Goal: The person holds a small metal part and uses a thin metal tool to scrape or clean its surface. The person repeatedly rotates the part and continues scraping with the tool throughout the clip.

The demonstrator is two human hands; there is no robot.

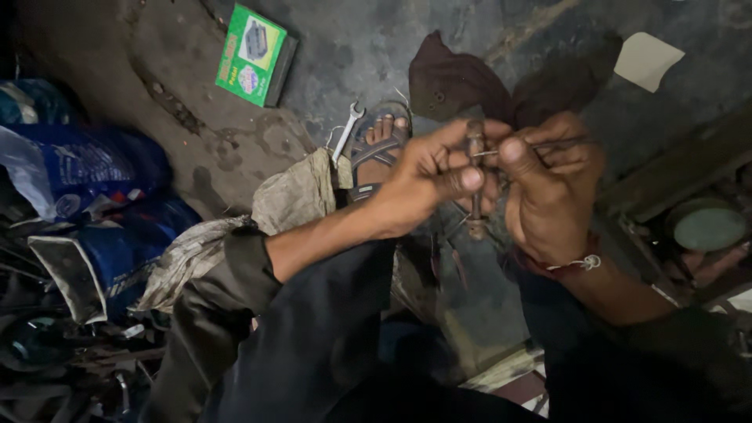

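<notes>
Rusty brown metal rod (475, 176), mid-frame above the lap, long axis near vertical. Its middle is hidden behind the fingers, top and lower end show; dim light, surface detail hard to read. Left hand (427, 176) clenched around the rod. Right hand (548, 184) pinches a thin wire-like tool (540, 146), lying roughly horizontal, tip at the rod's upper part. Spanner (346, 130) on the floor beyond, by the sandalled foot (381, 137).

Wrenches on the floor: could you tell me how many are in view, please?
1: an open-ended wrench lies on the floor beside the sandalled foot, beyond the left hand. Others may be hidden in the dark clutter at left.
</notes>
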